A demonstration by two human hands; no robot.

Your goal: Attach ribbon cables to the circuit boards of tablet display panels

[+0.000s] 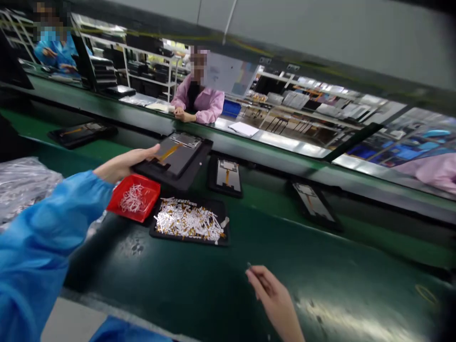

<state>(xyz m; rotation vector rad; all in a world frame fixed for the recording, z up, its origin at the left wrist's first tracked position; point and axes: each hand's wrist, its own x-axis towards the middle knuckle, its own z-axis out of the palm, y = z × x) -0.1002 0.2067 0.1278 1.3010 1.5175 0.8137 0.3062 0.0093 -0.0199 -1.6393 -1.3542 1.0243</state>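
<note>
"Holding what?"

"Left hand (123,165), fingers pressed together, touches a black rectangular tray (171,182) bearing a dark panel (174,154), just beyond the fingertips; right hand (274,299) pinches a tiny grey sliver (248,264) (barely visible)."

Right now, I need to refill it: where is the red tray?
In the head view, the red tray sits left of centre, just below the left hand, beside the black tray of strips.

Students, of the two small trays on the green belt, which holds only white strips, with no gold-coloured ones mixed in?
The red tray, below the left hand: only white strips. The black tray beside it holds white and gold strips mixed.
</note>
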